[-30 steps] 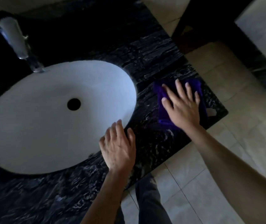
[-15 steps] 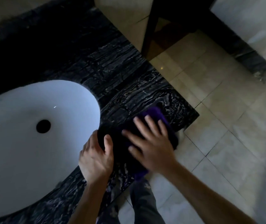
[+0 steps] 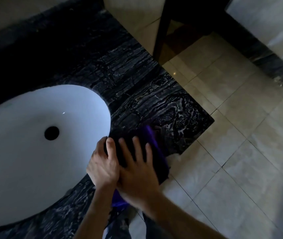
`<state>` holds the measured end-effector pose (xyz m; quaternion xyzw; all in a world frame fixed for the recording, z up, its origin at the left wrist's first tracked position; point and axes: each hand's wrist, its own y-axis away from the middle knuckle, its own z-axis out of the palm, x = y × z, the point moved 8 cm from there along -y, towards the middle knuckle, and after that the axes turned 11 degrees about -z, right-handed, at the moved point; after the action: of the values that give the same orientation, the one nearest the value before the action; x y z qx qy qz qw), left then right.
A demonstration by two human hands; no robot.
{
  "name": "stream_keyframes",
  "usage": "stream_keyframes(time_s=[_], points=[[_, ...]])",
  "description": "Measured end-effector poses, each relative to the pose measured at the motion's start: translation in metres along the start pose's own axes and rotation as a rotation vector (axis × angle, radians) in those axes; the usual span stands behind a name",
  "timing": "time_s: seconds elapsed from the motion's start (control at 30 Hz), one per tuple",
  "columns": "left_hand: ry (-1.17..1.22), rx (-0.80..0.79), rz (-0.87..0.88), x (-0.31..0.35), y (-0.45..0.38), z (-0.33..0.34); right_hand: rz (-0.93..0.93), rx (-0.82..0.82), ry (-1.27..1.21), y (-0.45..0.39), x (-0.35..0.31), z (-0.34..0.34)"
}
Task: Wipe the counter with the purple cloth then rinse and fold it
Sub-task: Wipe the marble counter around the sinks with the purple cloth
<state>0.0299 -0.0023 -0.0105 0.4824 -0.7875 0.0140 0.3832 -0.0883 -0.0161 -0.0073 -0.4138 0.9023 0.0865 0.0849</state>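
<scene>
Fingers of your right hand (image 3: pixel 137 173): spread flat, splayed, palm down on the purple cloth (image 3: pixel 152 149); not curled, gripping nothing. Three fingertips show pale against the dark fabric; cloth extends past them toward the far end of the counter and to their right.

Fingers of your left hand (image 3: pixel 103 166): bent, thumb lifted, resting at the cloth's left edge where it meets the sink rim. Whether they pinch the fabric you cannot tell; the cloth is too dark there.

Hands: touching side by side, right partly over left.

Purple cloth: lies on the black marble counter (image 3: pixel 163 107), on the strip between the white oval sink (image 3: pixel 25 161) and the counter's front right corner. Mostly under your right palm. One lit purple fold shows beyond your fingertips; another purple patch shows below your wrists, hanging past the counter's near edge.

Sink: set into the counter, left of both hands, dark drain hole (image 3: pixel 51 133) near its middle.

Counter: veined black stone, bare beyond the cloth.

Floor: beige tiles (image 3: pixel 240 152) to the right, below the counter edge.

Legs: dark patterned trousers (image 3: pixel 118 225) visible beneath your forearms.
</scene>
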Motion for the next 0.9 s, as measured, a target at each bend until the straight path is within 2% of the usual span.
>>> stream_keyframes(time_s=[0.1,0.2,0.33,0.43,0.5,0.57,0.67,0.73,0.8,0.9], points=[[0.084,-0.03,-0.042,-0.006,-0.003,-0.01,-0.095,-0.013,-0.056,-0.005,-0.013,0.006],[-0.03,-0.029,0.011,0.0,0.002,-0.009,-0.159,0.074,0.013,-0.04,0.04,-0.013],[-0.231,-0.115,0.054,0.003,0.007,0.008,0.181,0.132,0.106,-0.092,0.169,-0.044],[-0.29,-0.122,0.078,0.006,0.004,0.011,0.347,0.107,0.108,-0.081,0.219,-0.052],[-0.317,-0.099,0.116,0.007,0.005,0.012,0.419,0.124,0.15,-0.05,0.209,-0.051],[-0.365,-0.052,0.147,0.006,0.004,0.01,0.429,0.112,0.158,-0.01,0.168,-0.038],[-0.364,-0.042,0.144,0.006,0.005,0.009,0.31,0.057,0.068,0.043,0.066,-0.004],[-0.272,-0.053,0.14,0.006,0.005,0.007,0.203,0.041,0.045,0.045,0.014,0.008],[-0.171,-0.066,0.118,0.005,0.004,0.004,0.092,0.016,0.022,0.021,0.006,0.007],[-0.149,-0.07,0.127,0.008,0.004,0.003,-0.043,0.065,0.05,-0.027,0.041,-0.013]])
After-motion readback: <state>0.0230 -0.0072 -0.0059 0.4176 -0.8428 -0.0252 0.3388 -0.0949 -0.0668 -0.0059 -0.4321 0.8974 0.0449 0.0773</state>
